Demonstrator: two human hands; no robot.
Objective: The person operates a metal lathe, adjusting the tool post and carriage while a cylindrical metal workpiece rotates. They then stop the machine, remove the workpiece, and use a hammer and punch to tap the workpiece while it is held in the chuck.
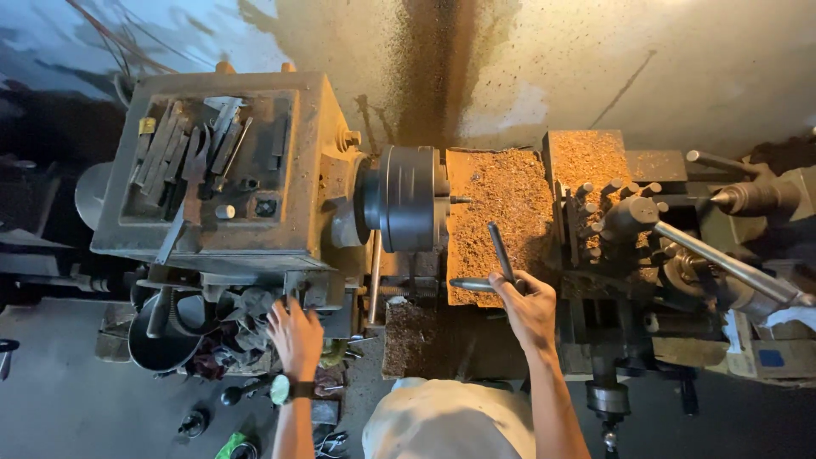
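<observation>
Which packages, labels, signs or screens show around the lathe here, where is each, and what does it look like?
Small yellow tag: top left of the headstock tool tray, roughly square.
Cardboard box with a blue patch: right edge, below the tailstock, tan with a blue square.
Green crumpled wrapper: on the floor, bottom left, below the left hand.
No screens or signs in view.

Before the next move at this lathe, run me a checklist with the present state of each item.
1. Right hand grips the T-shaped chuck key: ok.
2. Chuck key out of the chuck: ok, it is held over the chip-covered bed.
3. Left hand on the headstock front, at the controls: cannot tell which control it touches.
4. Chuck at rest: cannot tell.
5. Workpiece seated: a short stub shows at the chuck face; grip cannot tell.
6. Loose tools on top of the headstock: not ok.
</observation>
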